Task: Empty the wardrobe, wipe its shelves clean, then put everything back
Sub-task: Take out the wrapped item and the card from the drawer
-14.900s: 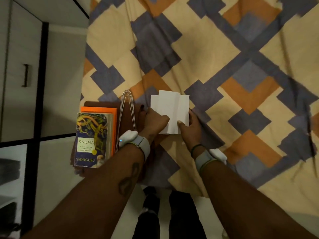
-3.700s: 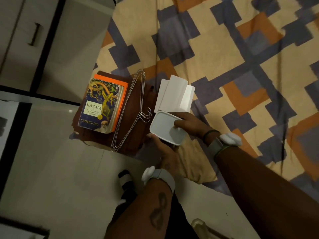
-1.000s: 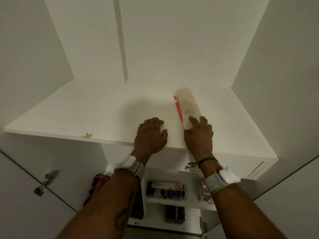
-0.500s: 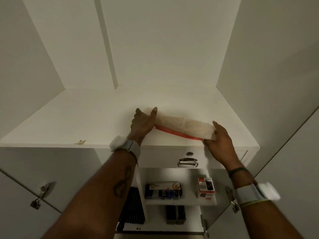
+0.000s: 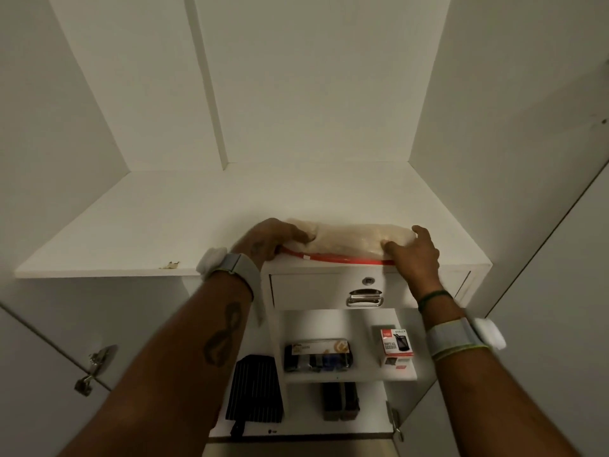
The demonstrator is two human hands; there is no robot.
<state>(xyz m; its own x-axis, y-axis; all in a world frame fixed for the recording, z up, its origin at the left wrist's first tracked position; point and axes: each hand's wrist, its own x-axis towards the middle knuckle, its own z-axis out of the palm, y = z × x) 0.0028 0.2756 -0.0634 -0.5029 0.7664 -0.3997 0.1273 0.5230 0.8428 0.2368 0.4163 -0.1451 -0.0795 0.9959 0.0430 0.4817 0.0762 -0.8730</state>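
- My left hand (image 5: 268, 240) grips one end of a pale, soft bundle (image 5: 349, 240); my right hand (image 5: 413, 255) grips the other, fingers (image 5: 393, 247) curled onto it.
- The bundle lies crosswise at the front edge of the wide wardrobe shelf (image 5: 148, 225), with a red strip (image 5: 342, 258) running along its near side.
- A small flake of debris (image 5: 169, 265) sits at the shelf's front edge, well to my left.
- Directly below the bundle is a drawer (image 5: 313, 291) with a lock and a metal handle (image 5: 364, 298).
- Under that, a small shelf carries a dark flat packet (image 5: 318, 354) and a red-and-white box (image 5: 396, 346), apart from each other.
- A striped dark cloth (image 5: 253, 390) hangs to the left of that shelf, partly behind my left forearm.
- Door hinges (image 5: 94, 369) show at lower left.
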